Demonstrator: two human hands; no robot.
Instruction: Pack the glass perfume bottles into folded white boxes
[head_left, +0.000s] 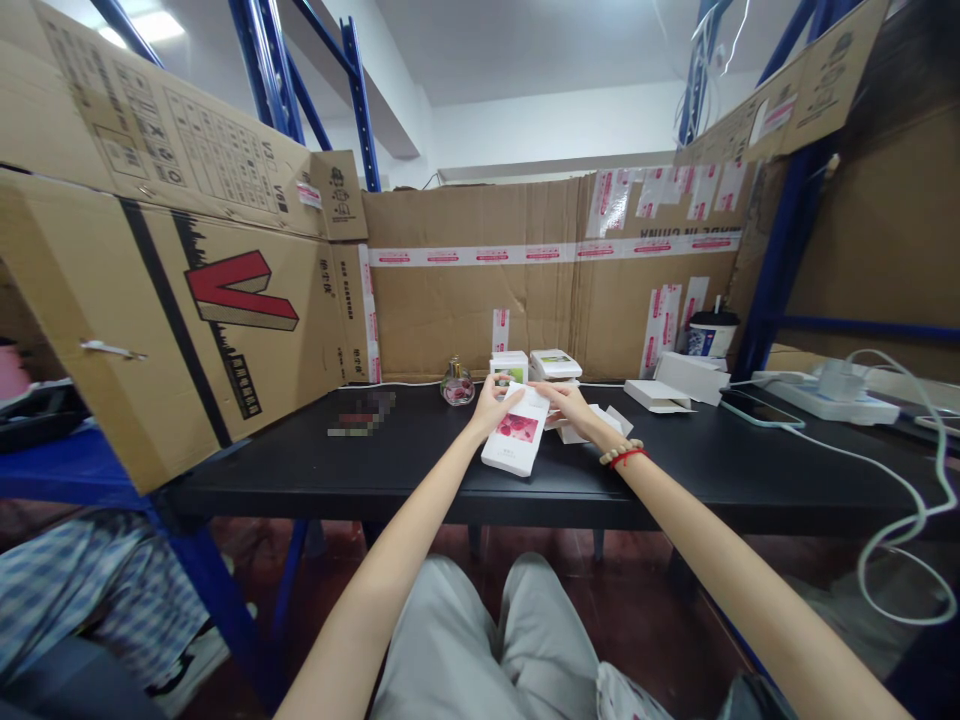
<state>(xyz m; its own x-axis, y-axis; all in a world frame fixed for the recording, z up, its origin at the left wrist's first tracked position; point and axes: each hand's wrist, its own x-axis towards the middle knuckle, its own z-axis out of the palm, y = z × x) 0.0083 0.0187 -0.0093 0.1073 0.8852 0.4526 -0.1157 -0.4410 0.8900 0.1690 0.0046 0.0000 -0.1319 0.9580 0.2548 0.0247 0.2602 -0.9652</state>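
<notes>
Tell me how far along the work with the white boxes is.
Seemingly set aside: the boxes with green prints, at the back of the table. In hand: the white box with a pink picture, held in the left hand and right hand. Possibly left: the glass bottle, standing outside any box, and the white carton at the right, which looks open. Contents can't be seen.

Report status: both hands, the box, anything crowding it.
Left hand and right hand on white box with pink picture. Opened white packaging close by right hand.
</notes>
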